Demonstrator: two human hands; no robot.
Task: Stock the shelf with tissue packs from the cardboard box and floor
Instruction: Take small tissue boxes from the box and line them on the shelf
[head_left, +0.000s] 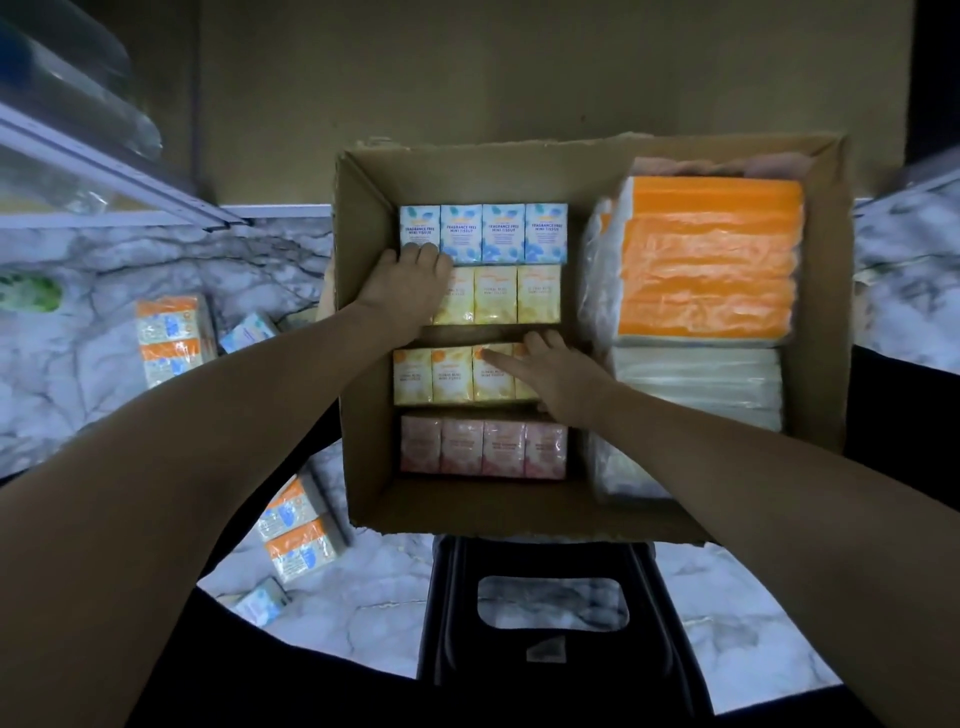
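An open brown cardboard box (363, 467) sits on a black plastic stool (545, 623), and inside it four rows of small tissue packs lie along its left half: blue packs (504, 232) at the far end, then two rows of yellow packs (452, 375), then pink packs (483, 448) nearest the person, while a tall orange-and-white wrapped tissue bundle (706, 260) fills its right half. The left hand (410, 283) lies over the left end of the upper yellow row inside the box, its fingers bent down at the edge of the blue row, though whether they grip a pack I cannot tell; the right hand (558, 371) rests with fingers straight and spread on the right end of the lower yellow row. To the left of the box, orange-and-blue tissue packs (174, 338) lie scattered on the white marble floor (104, 364), and a metal shelf (104, 166) stands beyond them.
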